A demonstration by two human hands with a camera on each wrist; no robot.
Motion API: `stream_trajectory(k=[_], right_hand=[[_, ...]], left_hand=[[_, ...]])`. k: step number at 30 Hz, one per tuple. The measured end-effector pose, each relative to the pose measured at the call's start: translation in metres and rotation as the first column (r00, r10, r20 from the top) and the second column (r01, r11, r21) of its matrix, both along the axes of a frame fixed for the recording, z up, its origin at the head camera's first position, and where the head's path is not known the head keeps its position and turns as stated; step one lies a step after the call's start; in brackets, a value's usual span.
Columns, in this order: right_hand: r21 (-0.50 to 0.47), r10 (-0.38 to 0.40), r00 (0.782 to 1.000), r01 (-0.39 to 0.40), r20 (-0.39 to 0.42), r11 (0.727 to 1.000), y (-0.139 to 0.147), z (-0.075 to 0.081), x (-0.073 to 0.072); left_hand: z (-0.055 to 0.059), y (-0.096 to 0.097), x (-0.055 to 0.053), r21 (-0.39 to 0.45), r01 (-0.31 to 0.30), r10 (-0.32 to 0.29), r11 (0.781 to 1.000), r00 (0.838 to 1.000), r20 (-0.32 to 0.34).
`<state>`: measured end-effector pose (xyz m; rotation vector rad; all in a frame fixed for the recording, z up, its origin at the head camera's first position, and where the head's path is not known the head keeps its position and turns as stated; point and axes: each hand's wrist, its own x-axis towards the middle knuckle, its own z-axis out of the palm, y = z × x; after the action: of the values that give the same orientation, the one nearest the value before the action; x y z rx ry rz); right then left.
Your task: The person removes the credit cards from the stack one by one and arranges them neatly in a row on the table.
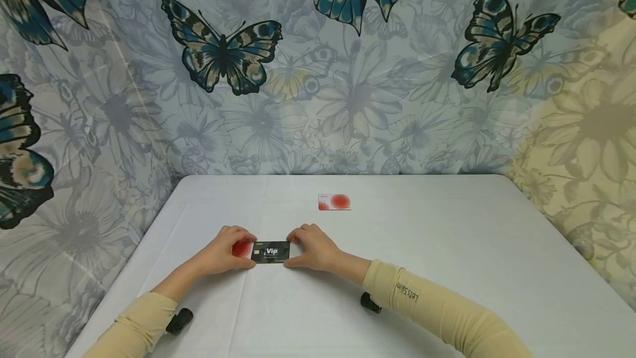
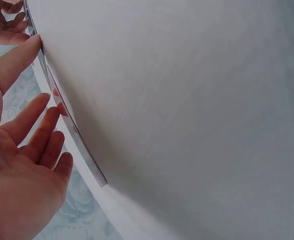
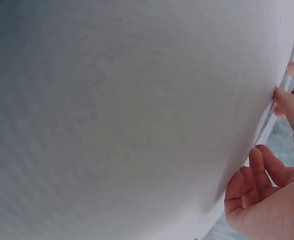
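A black card marked "Vip" (image 1: pixel 270 252) lies near the middle of the white table, between both hands. My left hand (image 1: pixel 220 253) pinches its left end, thumb at the near corner and index finger at the far one. At the opposite end, my right hand (image 1: pixel 318 250) grips the near and far corners in the same way. Partly hidden behind the left fingers is a red-and-white card (image 1: pixel 241 249), just left of the black one. In the left wrist view, that card's long thin edge (image 2: pixel 84 150) runs beside the loosely bent lower fingers.
Farther back on the white table (image 1: pixel 447 225) lies another red-and-white card (image 1: pixel 334 202). Black wrist devices (image 1: pixel 179 321) show under both sleeves. A butterfly-printed cloth (image 1: pixel 358 98) hangs behind the table's far edge and along its sides.
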<state>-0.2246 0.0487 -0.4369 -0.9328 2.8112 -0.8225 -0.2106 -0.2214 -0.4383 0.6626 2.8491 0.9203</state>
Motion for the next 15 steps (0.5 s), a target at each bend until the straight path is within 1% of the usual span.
stream_trajectory(k=[6,13,15], right_hand=[[-0.002,0.02,1.0,-0.02,0.0,1.0,0.002,0.001,0.001],[-0.022,0.016,1.0,-0.016,0.011,1.0,0.009,0.001,0.004],[-0.029,0.015,1.0,-0.015,0.004,0.999,0.013,0.002,0.005]], left_hand=[[0.001,0.005,0.005,0.009,0.009,-0.009,1.0,0.999,-0.033],[0.006,0.017,0.012,-0.011,0.058,-0.059,0.998,0.992,-0.112],[0.007,0.022,0.015,-0.016,0.049,-0.051,0.999,0.992,-0.116]])
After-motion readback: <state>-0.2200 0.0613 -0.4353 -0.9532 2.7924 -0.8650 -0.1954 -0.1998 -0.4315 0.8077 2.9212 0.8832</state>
